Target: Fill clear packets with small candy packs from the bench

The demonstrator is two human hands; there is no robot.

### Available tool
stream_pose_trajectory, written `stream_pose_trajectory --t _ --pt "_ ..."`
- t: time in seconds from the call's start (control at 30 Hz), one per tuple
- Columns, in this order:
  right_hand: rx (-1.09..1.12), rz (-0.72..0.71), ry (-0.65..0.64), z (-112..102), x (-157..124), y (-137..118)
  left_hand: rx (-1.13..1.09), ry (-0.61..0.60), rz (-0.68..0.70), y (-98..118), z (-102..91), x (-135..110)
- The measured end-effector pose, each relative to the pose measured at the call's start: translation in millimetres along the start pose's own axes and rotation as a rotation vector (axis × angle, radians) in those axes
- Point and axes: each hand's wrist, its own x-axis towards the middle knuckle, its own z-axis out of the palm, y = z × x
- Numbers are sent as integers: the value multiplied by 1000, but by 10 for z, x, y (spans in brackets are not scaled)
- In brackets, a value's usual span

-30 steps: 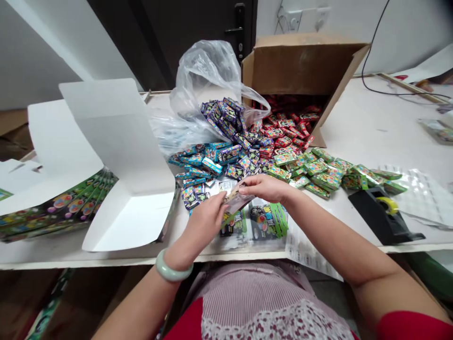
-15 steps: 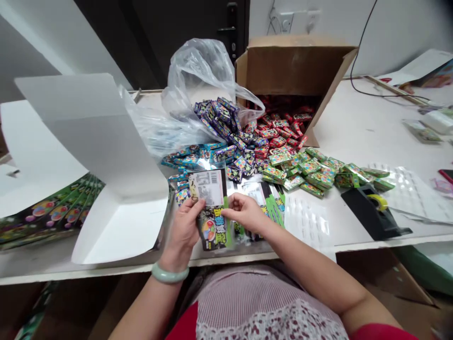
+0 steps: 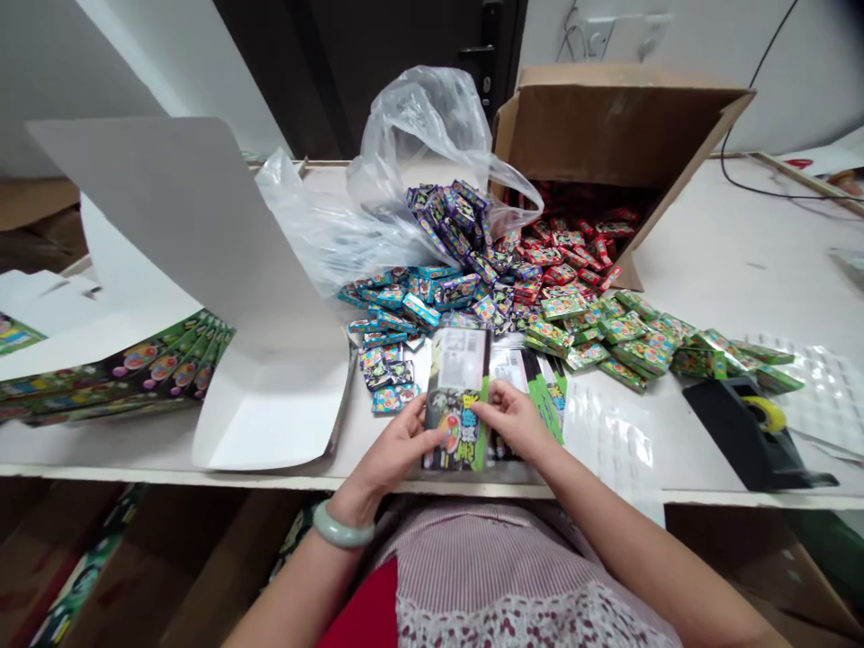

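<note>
A clear-sleeved packet with a dark and green printed front is held upright over the table's front edge. My left hand grips its lower left side, thumb across the front. On the right side, my right hand pinches the edge between thumb and fingers. Similar packets lie just behind and to the right of it. Beyond are heaps of small boxes: blue ones, purple ones, red ones and green ones.
A white folded carton stands open at left, beside a stack of printed cards. Behind the heaps are a plastic bag and a cardboard box. A tape dispenser and clear sheets lie at right.
The view has swung left, so everything sits further right. My left hand has slid lower on the packet, its thumb now on the printed lower part. My right hand stays at the right edge.
</note>
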Motion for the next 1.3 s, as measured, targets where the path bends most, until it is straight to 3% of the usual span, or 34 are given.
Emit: stream_pose_trajectory --t 0.13,0.23,0.43,0.53,0.63,0.73,0.83,0.97,1.07,1.2,1.3 --pt "66 4 14 -33 -33 -34 142 -87 -77 13 -60 -49" --pt "63 8 -36 -32 -97 -6 112 -68 -57 39 -66 -25" --pt "-112 65 -229 -102 -234 33 66 215 323 259 87 193" --pt "-72 -22 -157 -200 -253 -102 104 215 408 224 151 236" --pt "-69 -180 22 -261 -261 -246 187 125 381 121 152 217" --pt "-151 -254 105 -265 -275 -273 298 55 325 62 114 175" --pt "-245 -254 61 -272 -310 -265 420 78 320 82 105 119" --pt "-350 -265 -66 -321 -324 -419 591 219 453 199 196 74" --pt "-316 -281 -28 -333 -275 -550 461 190 410 296 273 94" --pt "-174 -173 -49 -307 -248 -593 264 159 323 354 293 88" --pt "-314 -282 -72 -285 -293 -634 320 148 375 361 286 39"
